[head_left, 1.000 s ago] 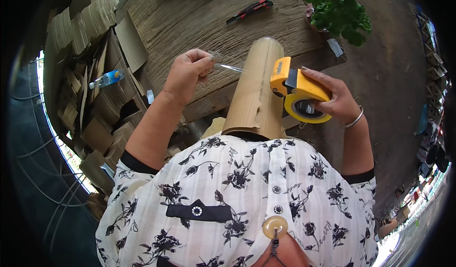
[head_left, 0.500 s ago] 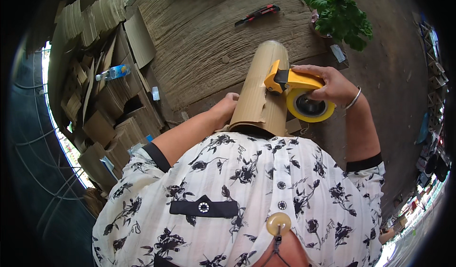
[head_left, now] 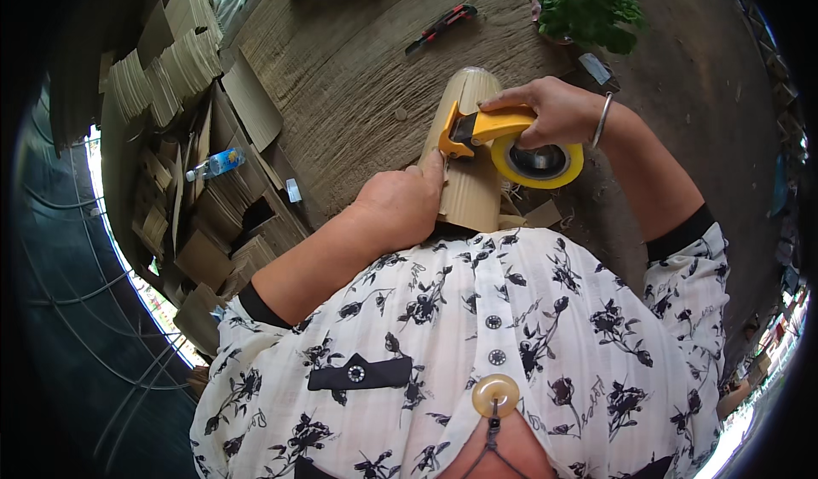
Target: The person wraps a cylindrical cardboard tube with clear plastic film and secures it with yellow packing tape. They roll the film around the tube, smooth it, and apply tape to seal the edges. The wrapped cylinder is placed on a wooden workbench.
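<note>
A rolled sheet of corrugated cardboard, a tube [head_left: 474, 181], lies pointing away from my body, its near end against my shirt. My left hand [head_left: 405, 202] grips the tube's left side, one finger stretched along its top beside the dispenser's front. In my right hand [head_left: 550, 108] is a yellow tape dispenser [head_left: 503, 124], held by its handle, with a tape roll [head_left: 555, 172] on its hub. The dispenser's front end rests on top of the tube. Any tape under it is too clear to make out, and some left fingers are hidden.
Beyond the tube on the wooden board [head_left: 341, 78] lies a red and black utility knife [head_left: 440, 29]. A leafy green plant [head_left: 579, 6] stands at far right. Stacked cardboard [head_left: 183, 70] and a plastic bottle [head_left: 216, 164] are on the left.
My left hand has come from beside the tube up onto it, near the dispenser. My right hand has brought the dispenser leftward across the tube. The view has shifted slightly.
</note>
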